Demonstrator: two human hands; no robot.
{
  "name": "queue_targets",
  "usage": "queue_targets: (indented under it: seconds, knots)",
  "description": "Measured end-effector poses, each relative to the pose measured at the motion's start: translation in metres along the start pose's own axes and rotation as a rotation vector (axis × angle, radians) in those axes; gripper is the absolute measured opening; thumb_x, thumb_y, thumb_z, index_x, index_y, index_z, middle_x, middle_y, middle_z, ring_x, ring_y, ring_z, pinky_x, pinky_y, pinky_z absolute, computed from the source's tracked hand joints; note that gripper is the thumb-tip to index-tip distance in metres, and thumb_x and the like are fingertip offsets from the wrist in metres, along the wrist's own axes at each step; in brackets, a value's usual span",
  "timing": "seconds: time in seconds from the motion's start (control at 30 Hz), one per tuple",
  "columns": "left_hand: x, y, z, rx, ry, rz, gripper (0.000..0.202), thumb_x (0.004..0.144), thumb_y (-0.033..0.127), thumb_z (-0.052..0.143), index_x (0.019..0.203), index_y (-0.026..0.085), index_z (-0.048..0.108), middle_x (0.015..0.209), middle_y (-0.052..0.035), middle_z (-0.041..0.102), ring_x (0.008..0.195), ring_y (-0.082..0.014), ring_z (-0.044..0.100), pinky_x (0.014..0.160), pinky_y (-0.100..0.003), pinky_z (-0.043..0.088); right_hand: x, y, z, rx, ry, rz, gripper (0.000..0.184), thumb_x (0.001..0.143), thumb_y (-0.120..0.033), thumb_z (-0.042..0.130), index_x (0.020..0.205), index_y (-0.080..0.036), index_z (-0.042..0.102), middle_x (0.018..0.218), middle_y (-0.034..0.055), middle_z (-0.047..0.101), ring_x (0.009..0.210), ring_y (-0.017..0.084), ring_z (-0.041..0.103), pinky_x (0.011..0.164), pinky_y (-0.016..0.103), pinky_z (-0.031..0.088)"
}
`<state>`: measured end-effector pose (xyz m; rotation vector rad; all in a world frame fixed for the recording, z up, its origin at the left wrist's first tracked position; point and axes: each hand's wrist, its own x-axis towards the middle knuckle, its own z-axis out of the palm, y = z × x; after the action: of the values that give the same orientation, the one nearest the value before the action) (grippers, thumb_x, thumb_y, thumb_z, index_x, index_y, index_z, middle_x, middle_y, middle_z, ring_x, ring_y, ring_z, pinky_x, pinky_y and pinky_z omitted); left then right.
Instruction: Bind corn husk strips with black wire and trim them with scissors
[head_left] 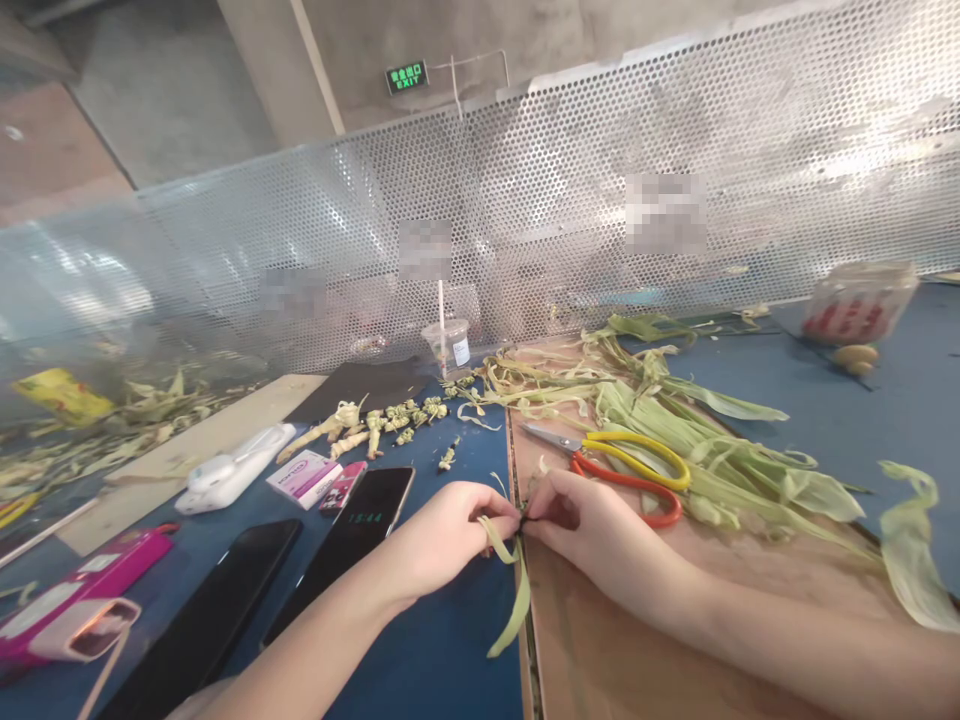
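My left hand (450, 530) and my right hand (585, 525) meet at the seam between a blue table (442, 650) and a brown board (637, 640). Both pinch a thin green leaf strip (510, 590), whose loose end curls down toward me. Yellow and orange scissors (622, 465) lie just beyond my right hand. A pile of green leaves (697, 440) spreads behind the scissors. Small woven leaf pieces (382, 420) lie in a row further back on the left.
Two dark phones (352, 530) lie to the left of my left hand, with a pink box (304, 475), a white device (232, 465) and a pink case (67, 600) beyond. A plastic cup with a straw (446, 345) stands by the perforated metal screen (600, 200). A clear container (859, 300) sits far right.
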<state>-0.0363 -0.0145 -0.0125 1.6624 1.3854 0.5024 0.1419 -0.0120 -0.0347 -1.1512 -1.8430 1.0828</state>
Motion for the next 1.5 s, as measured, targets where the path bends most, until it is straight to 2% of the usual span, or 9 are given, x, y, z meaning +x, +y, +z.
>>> queue_targets:
  seconds: [0.1, 0.27, 0.4, 0.53, 0.7, 0.87, 1.03, 1.23, 1.5]
  knots:
    - [-0.001, 0.0, 0.0, 0.003, 0.0, 0.003, 0.028, 0.075, 0.039, 0.054, 0.087, 0.016, 0.064, 0.075, -0.0008, 0.057, 0.072, -0.0158, 0.049, 0.067, -0.028, 0.038, 0.001, 0.001, 0.0, 0.002, 0.001, -0.004, 0.007, 0.073, -0.013, 0.056, 0.073, -0.018, 0.052, 0.07, -0.0025, 0.059, 0.066, 0.011, 0.054, 0.06, 0.022, 0.04]
    - [-0.002, 0.0, 0.0, 0.012, -0.021, 0.009, 0.026, 0.075, 0.036, 0.054, 0.087, 0.015, 0.065, 0.075, -0.0015, 0.059, 0.071, -0.0163, 0.052, 0.068, -0.029, 0.039, 0.001, 0.001, 0.0, -0.03, 0.009, -0.017, 0.008, 0.073, -0.021, 0.06, 0.071, -0.018, 0.054, 0.066, -0.0034, 0.056, 0.061, 0.01, 0.049, 0.055, 0.022, 0.036]
    - [-0.001, 0.001, -0.001, -0.011, -0.043, 0.026, 0.027, 0.074, 0.035, 0.056, 0.091, 0.016, 0.065, 0.079, -0.0031, 0.062, 0.075, -0.0176, 0.055, 0.07, -0.029, 0.04, 0.001, 0.001, -0.001, -0.04, 0.003, -0.024, 0.006, 0.075, -0.019, 0.058, 0.071, -0.018, 0.054, 0.066, -0.0033, 0.056, 0.06, 0.01, 0.048, 0.054, 0.021, 0.035]
    - [-0.001, 0.003, -0.001, -0.006, -0.05, 0.026, 0.03, 0.07, 0.037, 0.062, 0.09, 0.015, 0.066, 0.074, -0.0025, 0.063, 0.07, -0.0168, 0.055, 0.067, -0.028, 0.041, 0.0, 0.001, 0.0, -0.056, 0.005, -0.031, 0.005, 0.075, -0.017, 0.056, 0.071, -0.018, 0.053, 0.066, -0.0029, 0.056, 0.061, 0.01, 0.048, 0.054, 0.021, 0.035]
    - [-0.002, 0.005, -0.001, 0.114, 0.043, 0.083, 0.024, 0.076, 0.037, 0.054, 0.076, 0.016, 0.066, 0.066, -0.0001, 0.06, 0.064, -0.0146, 0.053, 0.062, -0.025, 0.039, -0.002, -0.002, -0.002, -0.044, 0.0, -0.051, 0.006, 0.075, -0.016, 0.055, 0.07, -0.018, 0.052, 0.065, -0.0036, 0.055, 0.06, 0.01, 0.049, 0.055, 0.021, 0.037]
    - [-0.004, 0.008, -0.001, 0.251, 0.129, 0.169, 0.023, 0.077, 0.038, 0.054, 0.074, 0.018, 0.065, 0.074, -0.0006, 0.063, 0.073, -0.0172, 0.055, 0.068, -0.026, 0.04, -0.002, -0.004, -0.002, -0.056, -0.017, -0.065, 0.006, 0.077, -0.015, 0.053, 0.071, -0.018, 0.053, 0.065, -0.0039, 0.055, 0.06, 0.01, 0.049, 0.055, 0.021, 0.037]
    - [-0.004, 0.007, -0.003, 0.337, 0.205, 0.213, 0.021, 0.075, 0.038, 0.056, 0.07, 0.019, 0.064, 0.079, -0.0011, 0.061, 0.072, -0.0163, 0.054, 0.066, -0.026, 0.04, -0.001, -0.001, -0.002, -0.115, -0.022, -0.145, 0.011, 0.077, -0.011, 0.048, 0.072, -0.018, 0.054, 0.067, -0.0035, 0.056, 0.06, 0.01, 0.049, 0.055, 0.021, 0.037]
    - [-0.006, 0.009, -0.003, 0.369, 0.212, 0.191, 0.023, 0.077, 0.039, 0.052, 0.075, 0.019, 0.065, 0.077, -0.0014, 0.065, 0.07, -0.0169, 0.056, 0.063, -0.025, 0.039, -0.002, 0.002, -0.003, -0.165, 0.004, -0.176, 0.011, 0.078, -0.011, 0.048, 0.072, -0.019, 0.054, 0.073, -0.0018, 0.056, 0.067, 0.011, 0.05, 0.06, 0.023, 0.04]
    - [-0.005, 0.008, -0.003, 0.373, 0.233, 0.172, 0.025, 0.076, 0.04, 0.052, 0.075, 0.019, 0.065, 0.07, -0.0013, 0.064, 0.066, -0.0177, 0.055, 0.06, -0.025, 0.038, -0.004, 0.003, 0.001, -0.229, 0.003, -0.268, 0.017, 0.073, -0.003, 0.046, 0.067, -0.018, 0.05, 0.079, 0.0007, 0.052, 0.069, 0.012, 0.048, 0.063, 0.025, 0.042]
